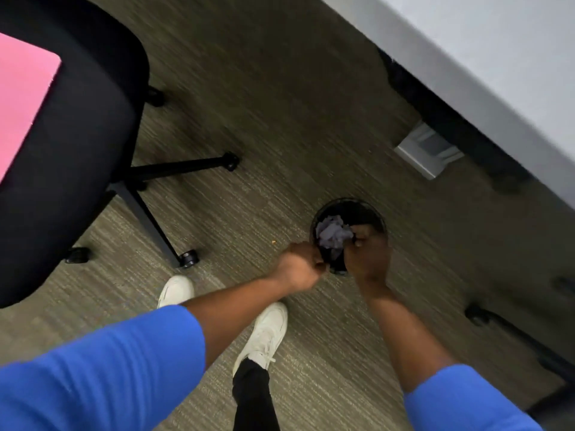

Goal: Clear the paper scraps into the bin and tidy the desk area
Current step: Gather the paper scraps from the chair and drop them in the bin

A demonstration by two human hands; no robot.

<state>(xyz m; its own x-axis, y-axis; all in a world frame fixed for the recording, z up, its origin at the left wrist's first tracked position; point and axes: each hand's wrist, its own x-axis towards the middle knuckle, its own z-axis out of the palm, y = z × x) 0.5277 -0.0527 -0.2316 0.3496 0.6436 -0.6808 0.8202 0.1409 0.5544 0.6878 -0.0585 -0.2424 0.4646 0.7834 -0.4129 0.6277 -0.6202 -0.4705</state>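
Observation:
A small round black bin (348, 203) stands on the carpet below the desk edge. Crumpled grey-white paper scraps (333, 233) fill its left half. My left hand (298, 270) is a closed fist against the bin's near-left rim and appears to grip it. My right hand (368, 259) reaches over the bin's near-right side. Its fingers curl down onto the paper scraps inside and hide that part of the rim.
A black office chair (77, 157) with a pink sheet (21, 98) on its seat stands at the left, its wheeled legs spread toward me. The grey desk (497, 57) runs along the upper right. My white shoes (264, 334) are just behind the bin. A tiny crumb (273, 242) lies on the carpet.

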